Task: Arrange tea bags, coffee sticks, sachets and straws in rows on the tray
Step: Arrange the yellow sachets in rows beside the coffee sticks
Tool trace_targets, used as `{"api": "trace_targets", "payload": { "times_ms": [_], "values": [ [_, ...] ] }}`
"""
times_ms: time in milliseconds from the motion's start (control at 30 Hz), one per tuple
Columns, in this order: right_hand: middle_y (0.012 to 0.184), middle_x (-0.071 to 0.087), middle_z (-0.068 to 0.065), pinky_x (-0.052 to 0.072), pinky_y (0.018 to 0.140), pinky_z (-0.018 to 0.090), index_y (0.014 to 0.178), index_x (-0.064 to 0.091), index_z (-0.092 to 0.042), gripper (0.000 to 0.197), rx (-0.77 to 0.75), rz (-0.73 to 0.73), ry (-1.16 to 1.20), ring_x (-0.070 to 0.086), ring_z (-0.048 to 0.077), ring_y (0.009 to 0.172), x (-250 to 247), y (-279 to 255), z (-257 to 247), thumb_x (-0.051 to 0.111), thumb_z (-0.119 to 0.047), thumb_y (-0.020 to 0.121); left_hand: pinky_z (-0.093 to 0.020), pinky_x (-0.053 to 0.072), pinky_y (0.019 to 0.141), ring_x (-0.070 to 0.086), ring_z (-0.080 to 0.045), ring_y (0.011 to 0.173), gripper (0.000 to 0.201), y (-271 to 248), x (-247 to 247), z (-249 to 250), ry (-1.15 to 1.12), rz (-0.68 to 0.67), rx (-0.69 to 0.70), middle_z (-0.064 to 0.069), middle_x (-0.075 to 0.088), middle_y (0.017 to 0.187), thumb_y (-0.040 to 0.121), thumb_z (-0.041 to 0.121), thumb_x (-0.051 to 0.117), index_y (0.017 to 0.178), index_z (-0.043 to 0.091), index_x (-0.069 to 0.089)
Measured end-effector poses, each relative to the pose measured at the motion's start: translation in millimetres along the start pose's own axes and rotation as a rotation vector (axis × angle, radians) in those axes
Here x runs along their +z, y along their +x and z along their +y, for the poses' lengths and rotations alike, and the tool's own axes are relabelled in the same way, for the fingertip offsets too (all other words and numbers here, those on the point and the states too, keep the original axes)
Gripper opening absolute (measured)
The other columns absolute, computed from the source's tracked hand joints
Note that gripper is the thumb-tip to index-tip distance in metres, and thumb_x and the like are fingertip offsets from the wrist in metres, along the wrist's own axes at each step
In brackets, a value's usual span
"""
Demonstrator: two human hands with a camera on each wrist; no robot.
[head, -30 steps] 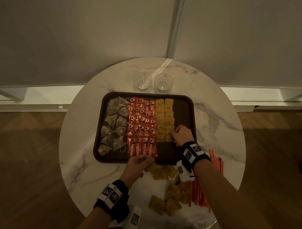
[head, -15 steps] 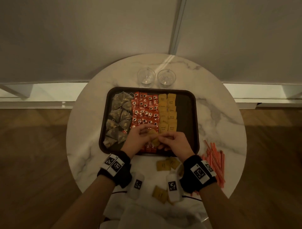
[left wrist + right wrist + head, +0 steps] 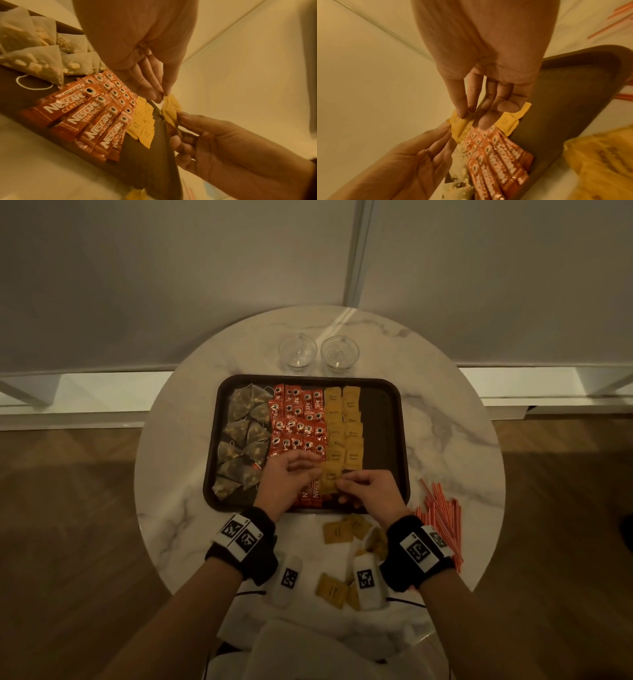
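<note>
Sachets [image 3: 343, 430] fill two yellow columns on the tray [image 3: 383, 419], running away from the right hand [image 3: 371, 493]. Between the two hands, one sachet [image 3: 171, 110] is lifted over the near end of those columns. The right hand pinches it between thumb and forefinger; the left hand [image 3: 287, 482] touches its far corner with its fingertips [image 3: 158, 94], though whether they pinch or only steady it is hard to tell. A second sachet [image 3: 509, 121] sits under the right hand's other fingers.

Beyond the left hand lie the coffee sticks [image 3: 297, 419], and past them the tea bags [image 3: 244, 440]. Behind both wrists, spare sachets [image 3: 339, 532] are scattered on the table [image 3: 455, 440]. Outside the right wrist a bundle of straws [image 3: 442, 515] waits, not yet on the tray.

My guess is that the sachet weighs almost nothing and is thin, flat paper, limp enough to bend and easy to skid on its neighbours. Holding it by the crimped edges or corners looks wisest, sparing the filled middle. Setting it down gently should keep the overlapped row from shifting. The bare strip of tray ahead of the right hand seems meant for the straws.
</note>
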State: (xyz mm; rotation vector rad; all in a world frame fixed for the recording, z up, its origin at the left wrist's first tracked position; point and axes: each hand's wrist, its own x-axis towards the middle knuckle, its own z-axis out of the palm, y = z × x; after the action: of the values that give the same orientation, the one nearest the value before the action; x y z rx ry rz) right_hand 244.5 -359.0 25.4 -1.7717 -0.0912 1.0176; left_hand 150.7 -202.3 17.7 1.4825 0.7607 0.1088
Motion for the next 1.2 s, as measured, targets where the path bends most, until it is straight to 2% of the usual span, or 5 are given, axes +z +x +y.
{"api": "trace_targets", "payload": {
  "times_ms": [100,300,633,867,1200],
  "values": [
    [0.091,0.072,0.01,0.046,0.049,0.012,0.1,0.072,-0.001,0.015,0.063,0.068,-0.025,0.062,0.008,0.058,-7.9,6.8,13.8,0.069,-0.008,0.087,-0.029,0.055,0.082,0.069,-0.014,0.093,0.015,-2.7,0.2,-16.8,0.106,0.009,-0.038,-0.002,0.072,0.096,0.083,0.01,0.073,0.096,0.016,0.071],
    [0.089,0.074,0.009,0.053,0.059,0.02,0.094,0.075,-0.006,0.013,0.122,0.181,-0.221,0.063,0.012,0.058,-13.8,40.4,40.7,0.074,-0.013,0.083,-0.012,0.048,0.055,0.067,-0.009,0.069,0.013,-21.9,6.6,-40.7,0.254,-0.184,-0.201,-0.004,0.073,0.091,0.091,0.008,0.063,0.101,0.013,0.068],
    [0.093,0.07,-0.003,0.055,0.056,0.022,0.085,0.072,-0.017,0.009,0.116,0.218,-0.425,0.065,0.011,0.055,2.2,83.1,36.8,0.076,-0.024,0.082,-0.009,0.043,0.049,0.06,0.004,0.051,0.018,-41.9,4.6,-74.9,0.404,-0.331,-0.3,-0.005,0.07,0.081,0.09,-0.005,0.056,0.093,0.007,0.069],
    [0.081,0.068,0.0,0.059,0.072,0.045,0.075,0.064,-0.024,0.025,0.095,0.224,-0.553,0.066,0.02,0.076,-19.9,64.5,34.6,0.07,-0.049,0.08,-0.028,0.049,0.077,0.062,-0.014,0.087,0.014,-51.1,19.2,-77.2,0.765,-0.278,-0.1,0.003,0.069,0.096,0.092,0.022,0.058,0.101,0.022,0.069],
    [0.094,0.067,-0.004,0.057,0.075,0.029,0.104,0.066,-0.025,0.018,0.082,-0.021,-0.732,0.066,0.011,0.082,-27.8,-14.2,76.7,0.067,-0.033,0.088,-0.03,0.047,0.07,0.061,-0.016,0.091,0.019,-49.9,51.7,-83.4,0.986,-0.165,-0.014,0.008,0.063,0.097,0.087,0.04,0.062,0.102,0.029,0.058]
  ]
}}
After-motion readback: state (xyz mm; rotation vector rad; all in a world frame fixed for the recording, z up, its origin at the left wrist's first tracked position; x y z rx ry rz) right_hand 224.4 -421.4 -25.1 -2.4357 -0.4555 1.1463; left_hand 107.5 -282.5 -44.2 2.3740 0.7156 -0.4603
